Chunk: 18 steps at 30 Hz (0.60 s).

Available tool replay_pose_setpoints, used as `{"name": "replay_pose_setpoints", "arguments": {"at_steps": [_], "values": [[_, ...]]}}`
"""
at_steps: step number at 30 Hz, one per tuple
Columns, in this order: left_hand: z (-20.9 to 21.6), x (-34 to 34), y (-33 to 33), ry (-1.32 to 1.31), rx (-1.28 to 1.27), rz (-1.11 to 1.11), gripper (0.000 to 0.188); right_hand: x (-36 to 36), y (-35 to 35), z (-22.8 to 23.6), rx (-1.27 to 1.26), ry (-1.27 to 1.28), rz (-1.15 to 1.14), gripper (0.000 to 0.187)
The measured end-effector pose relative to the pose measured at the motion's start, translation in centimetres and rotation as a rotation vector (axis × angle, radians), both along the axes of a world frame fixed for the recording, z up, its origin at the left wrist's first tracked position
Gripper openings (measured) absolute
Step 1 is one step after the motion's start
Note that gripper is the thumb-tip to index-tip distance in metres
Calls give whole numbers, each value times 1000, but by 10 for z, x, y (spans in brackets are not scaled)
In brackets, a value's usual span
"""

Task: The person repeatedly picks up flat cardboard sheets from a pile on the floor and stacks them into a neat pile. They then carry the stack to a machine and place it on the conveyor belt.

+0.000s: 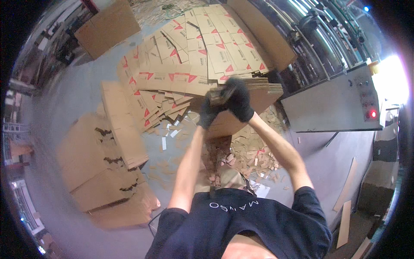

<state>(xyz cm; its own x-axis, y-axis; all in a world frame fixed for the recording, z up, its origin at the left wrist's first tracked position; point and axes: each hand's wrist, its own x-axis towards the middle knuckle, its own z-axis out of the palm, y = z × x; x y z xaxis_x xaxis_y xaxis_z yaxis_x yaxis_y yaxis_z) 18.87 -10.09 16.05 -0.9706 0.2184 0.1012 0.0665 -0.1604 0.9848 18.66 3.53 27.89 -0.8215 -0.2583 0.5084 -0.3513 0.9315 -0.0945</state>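
Both my hands wear dark gloves and meet in front of me at the near edge of a stack of flat printed cardboard sheets (pixel 222 47). My left hand (pixel 209 113) is closed around the lower left side of a small bundle of brown cardboard pieces (pixel 218 97). Gripping the same bundle from the right and above is my right hand (pixel 238 101), its fingers bent and smeared by motion. Under and beyond the hands, layered sheet edges (pixel 269 87) show at the stack's right. A long printed cardboard strip (pixel 174 82) lies just left of the hands.
Cardboard scraps (pixel 254 153) litter the floor under the stack. Folded brown cardboard (pixel 103 172) stands at left, and a large brown sheet (pixel 108 28) at the far left. A grey machine cabinet (pixel 332 103) with a lit red button is at right, beside rollers and bars.
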Motion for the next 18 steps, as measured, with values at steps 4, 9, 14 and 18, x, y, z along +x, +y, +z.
{"name": "replay_pose_setpoints", "arguments": {"at_steps": [4,9,14,18], "values": [[-15,-10,-5,-22,-8,-90,53,38,8,10,615,-130,-200,28],[-6,9,-1,-65,173,-130,47,118,33,49,456,-842,647,89],[-25,49,9,-94,68,-98,64,37,89,61,191,-669,200,79],[-43,96,-13,-135,-405,84,97,37,51,72,448,-628,425,68]]}}
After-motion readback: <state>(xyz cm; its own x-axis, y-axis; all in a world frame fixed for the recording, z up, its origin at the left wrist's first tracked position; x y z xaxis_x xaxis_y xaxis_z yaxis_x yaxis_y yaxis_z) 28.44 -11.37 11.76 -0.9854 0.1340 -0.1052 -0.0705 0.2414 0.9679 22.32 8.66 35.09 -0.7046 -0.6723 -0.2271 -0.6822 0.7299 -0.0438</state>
